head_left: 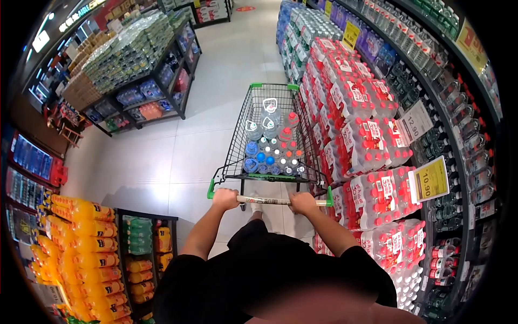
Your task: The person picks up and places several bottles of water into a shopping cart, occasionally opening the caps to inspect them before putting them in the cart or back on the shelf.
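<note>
My left hand [225, 199] is wrapped round the left part of the handle bar [264, 200] of a shopping cart [237, 141]. Farther right on the same bar, my right hand [303, 203] grips it with closed fingers. The cart is black wire with green corner pieces. Inside stand several bottles: large clear ones with white carry handles [270, 106], some with red caps [286, 133], and smaller ones with white, blue and orange caps [261, 157] near the handle end.
Close along the cart's right side rise stacked red-and-white packs of water bottles [356, 141], with shelves [448, 97] behind. Orange drink bottles [86, 243] are stacked at the lower left. A bottle display [140, 59] stands at the upper left. The tiled floor aisle [226, 48] runs ahead.
</note>
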Demonstrator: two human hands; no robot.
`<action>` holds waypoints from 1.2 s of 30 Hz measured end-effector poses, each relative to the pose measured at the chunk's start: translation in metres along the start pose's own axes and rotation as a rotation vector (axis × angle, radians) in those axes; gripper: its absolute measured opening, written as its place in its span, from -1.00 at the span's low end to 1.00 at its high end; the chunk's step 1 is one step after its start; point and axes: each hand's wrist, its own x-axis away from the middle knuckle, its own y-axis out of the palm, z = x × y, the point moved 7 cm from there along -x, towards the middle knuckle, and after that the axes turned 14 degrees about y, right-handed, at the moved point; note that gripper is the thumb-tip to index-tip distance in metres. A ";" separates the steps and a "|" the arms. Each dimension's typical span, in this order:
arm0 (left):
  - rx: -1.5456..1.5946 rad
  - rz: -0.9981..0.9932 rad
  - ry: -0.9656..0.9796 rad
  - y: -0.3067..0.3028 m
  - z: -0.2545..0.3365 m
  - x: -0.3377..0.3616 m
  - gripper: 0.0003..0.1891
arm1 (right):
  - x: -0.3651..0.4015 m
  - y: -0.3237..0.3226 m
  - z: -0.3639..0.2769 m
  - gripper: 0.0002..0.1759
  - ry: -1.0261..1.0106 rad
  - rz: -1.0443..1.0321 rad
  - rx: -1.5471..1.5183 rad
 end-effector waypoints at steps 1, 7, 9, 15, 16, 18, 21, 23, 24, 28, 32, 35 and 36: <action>-0.004 -0.002 0.005 -0.005 -0.009 -0.011 -0.74 | -0.015 -0.001 0.004 -0.75 0.000 0.015 0.001; -0.013 0.094 0.040 -0.028 -0.080 -0.083 -0.76 | -0.115 0.000 0.024 -0.71 -0.052 0.108 -0.045; -0.005 0.090 0.047 -0.034 -0.104 -0.107 -0.75 | -0.149 0.000 0.028 -0.71 -0.032 0.084 -0.032; 0.014 0.065 0.055 -0.062 -0.189 -0.196 -0.73 | -0.264 -0.027 0.042 -0.70 0.014 0.020 -0.012; 0.017 0.055 0.060 -0.069 -0.201 -0.209 -0.72 | -0.280 -0.034 0.043 -0.70 0.014 0.020 -0.010; 0.014 0.038 0.052 -0.068 -0.231 -0.239 -0.71 | -0.315 -0.040 0.049 -0.68 0.030 0.025 0.016; 0.028 0.047 0.049 -0.078 -0.268 -0.280 -0.75 | -0.370 -0.039 0.063 -0.68 0.071 0.045 0.016; 0.045 0.088 0.048 -0.091 -0.288 -0.304 -0.75 | -0.406 -0.038 0.073 -0.69 0.104 0.035 0.027; 0.036 0.109 0.055 -0.095 -0.297 -0.316 -0.75 | -0.422 -0.039 0.076 -0.69 0.088 0.046 0.024; 0.017 0.159 0.067 -0.111 -0.324 -0.359 -0.76 | -0.476 -0.054 0.093 -0.69 0.041 0.084 0.013; 0.033 0.183 0.078 -0.119 -0.346 -0.399 -0.81 | -0.518 -0.071 0.112 -0.76 0.001 0.096 0.007; 0.010 0.212 0.073 -0.121 -0.363 -0.429 -0.78 | -0.552 -0.078 0.127 -0.80 -0.045 0.150 -0.025; 0.002 0.198 0.057 -0.124 -0.369 -0.441 -0.77 | -0.564 -0.080 0.132 -0.80 -0.047 0.155 -0.042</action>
